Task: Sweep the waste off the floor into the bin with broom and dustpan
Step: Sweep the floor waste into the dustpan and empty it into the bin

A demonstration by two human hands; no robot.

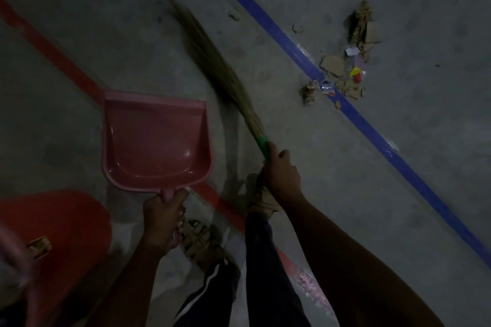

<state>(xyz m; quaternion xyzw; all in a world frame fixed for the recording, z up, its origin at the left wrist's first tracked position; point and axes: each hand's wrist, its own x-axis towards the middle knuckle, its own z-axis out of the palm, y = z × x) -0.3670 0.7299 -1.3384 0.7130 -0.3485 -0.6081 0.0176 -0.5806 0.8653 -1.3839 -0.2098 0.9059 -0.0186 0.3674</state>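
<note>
Both hands point(163, 216) grip unlabelled dustpan point(156, 141), broom point(212, 61).

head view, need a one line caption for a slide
Left hand holds empty pink dustpan, right hand grips broom; waste lies along blue line.

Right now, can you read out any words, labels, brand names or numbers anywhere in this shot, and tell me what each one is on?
No text can be read in this view.
Pink dustpan: no marking shows.
Red bin: no marking shows.
Broom: blurred, its green collar plain.
Waste pile by the blue floor line: wrappers and scraps may carry print, but too small and dark to read.
</note>
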